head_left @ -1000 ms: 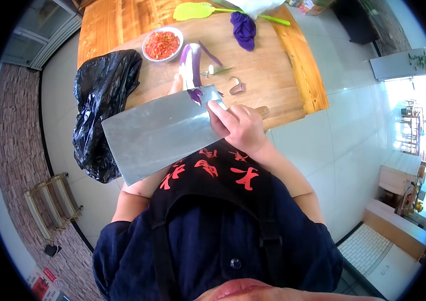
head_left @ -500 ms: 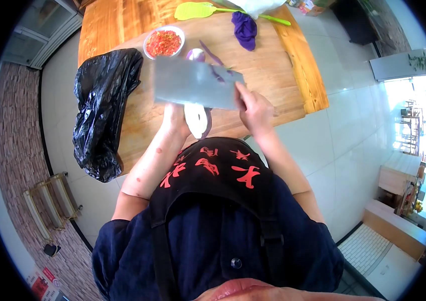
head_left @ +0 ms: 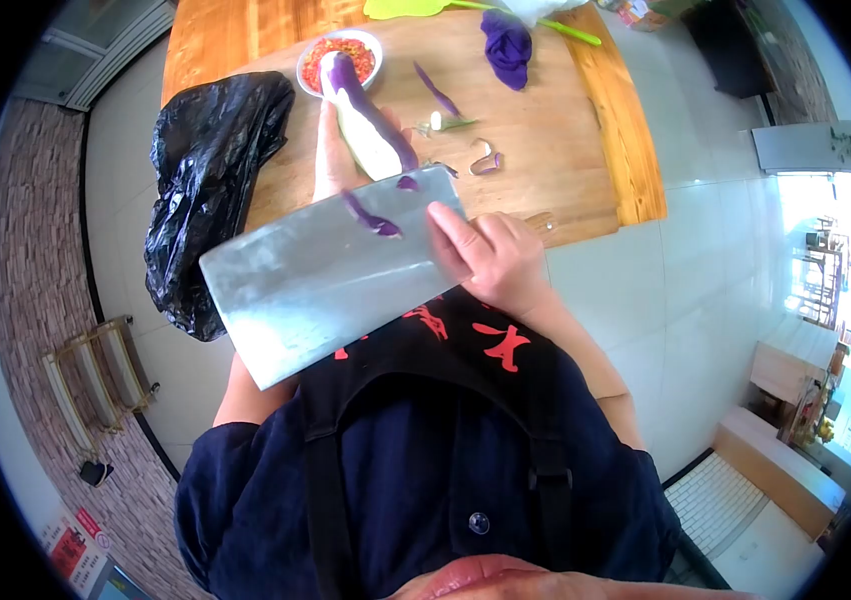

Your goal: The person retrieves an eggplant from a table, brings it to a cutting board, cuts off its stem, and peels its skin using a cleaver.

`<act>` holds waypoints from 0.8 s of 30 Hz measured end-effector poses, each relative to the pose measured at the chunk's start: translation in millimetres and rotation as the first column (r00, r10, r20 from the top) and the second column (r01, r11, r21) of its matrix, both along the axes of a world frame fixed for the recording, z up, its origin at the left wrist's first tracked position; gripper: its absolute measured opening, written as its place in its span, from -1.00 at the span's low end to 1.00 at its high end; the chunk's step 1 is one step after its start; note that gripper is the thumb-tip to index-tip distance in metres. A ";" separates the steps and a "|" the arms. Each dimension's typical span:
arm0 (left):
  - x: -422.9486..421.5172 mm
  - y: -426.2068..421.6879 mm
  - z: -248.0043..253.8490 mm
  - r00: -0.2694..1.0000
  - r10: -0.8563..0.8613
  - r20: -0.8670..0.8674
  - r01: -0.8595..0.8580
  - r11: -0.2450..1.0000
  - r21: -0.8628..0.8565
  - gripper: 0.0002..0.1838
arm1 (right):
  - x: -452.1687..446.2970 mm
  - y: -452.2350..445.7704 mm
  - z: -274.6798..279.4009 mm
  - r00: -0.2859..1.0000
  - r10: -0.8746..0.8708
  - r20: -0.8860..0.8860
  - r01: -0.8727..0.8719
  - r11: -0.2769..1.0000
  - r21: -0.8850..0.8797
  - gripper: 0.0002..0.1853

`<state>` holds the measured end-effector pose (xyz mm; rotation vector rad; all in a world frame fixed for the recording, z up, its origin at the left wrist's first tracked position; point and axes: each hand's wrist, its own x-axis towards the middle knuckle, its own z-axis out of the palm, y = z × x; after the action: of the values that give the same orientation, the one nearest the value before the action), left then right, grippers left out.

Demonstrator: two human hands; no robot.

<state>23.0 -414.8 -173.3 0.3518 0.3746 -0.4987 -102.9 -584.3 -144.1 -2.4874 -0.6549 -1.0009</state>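
A partly peeled eggplant [head_left: 363,128], white flesh showing beside purple skin, is gripped in my left hand [head_left: 329,152], its far end overlapping the bowl in view. My right hand [head_left: 497,258] is wrapped round the handle end of a broad cleaver [head_left: 320,285], index finger along the blade. The blade lies tilted in front of my chest and hides the left wrist and forearm. Purple strips of peel [head_left: 370,216] cling to its upper face. More peel [head_left: 435,88] and a cut stem end [head_left: 448,123] lie on the cutting board [head_left: 545,125].
A white bowl of chopped red chili [head_left: 375,62] stands at the back of the board. On the left is a crumpled black plastic bag [head_left: 210,170]. A purple cloth [head_left: 507,52] and a green fly swatter [head_left: 405,8] lie towards the far side of the wooden table [head_left: 635,170].
The cleaver has come down towards my body and tilted, uncovering the board's middle. My left hand has swung the eggplant up and away from me, near the bowl. My head view has shifted slightly.
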 end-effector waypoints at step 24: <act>-16.6 -2.8 17.0 0.998 -0.063 0.023 0.058 0.982 0.180 -0.31 | 1.0 7.6 3.9 1.000 0.009 -0.006 -0.008 0.995 0.098 -0.57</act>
<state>6.4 -417.6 -156.3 0.5455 0.3825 -0.5205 -101.8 -576.8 -140.2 -2.4002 -0.5996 -0.9976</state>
